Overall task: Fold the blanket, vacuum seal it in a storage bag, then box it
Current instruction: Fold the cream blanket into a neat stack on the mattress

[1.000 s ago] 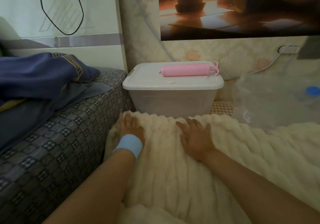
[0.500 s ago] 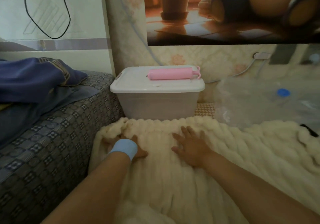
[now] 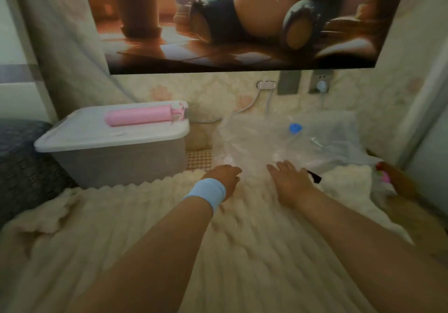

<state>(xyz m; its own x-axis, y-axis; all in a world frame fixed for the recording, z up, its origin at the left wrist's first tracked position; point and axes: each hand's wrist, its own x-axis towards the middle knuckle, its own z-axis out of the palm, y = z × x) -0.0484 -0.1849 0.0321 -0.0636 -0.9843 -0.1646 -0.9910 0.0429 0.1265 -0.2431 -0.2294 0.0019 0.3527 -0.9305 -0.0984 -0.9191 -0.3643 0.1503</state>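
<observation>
While the right hand's (image 3: 291,180) fingers lie apart and the left hand's (image 3: 224,177) blur unreadably, uneven pulling could skew the blanket (image 3: 244,245) beside the box (image 3: 116,165).

Ribbed fluffy cloth blanket (image 3: 242,252), glossy clear plastic bag (image 3: 266,143), and seemingly matt plastic box (image 3: 116,165).

Blanket (image 3: 242,252): cream, ribbed w/ wavy ridges. Box (image 3: 116,165): translucent grey; lid (image 3: 84,135) white. Pump (image 3: 138,118): pink. Bag (image 3: 261,143): clear; valve cap (image 3: 295,127) blue. Wristband (image 3: 206,195): lt blue. Wallpaper (image 3: 206,92): beige w/ faint peach floral motifs. Cover (image 3: 21,167) at left: dk blue-grey, small checks. Mat (image 3: 200,160): tan & white, houndstooth-like.
</observation>
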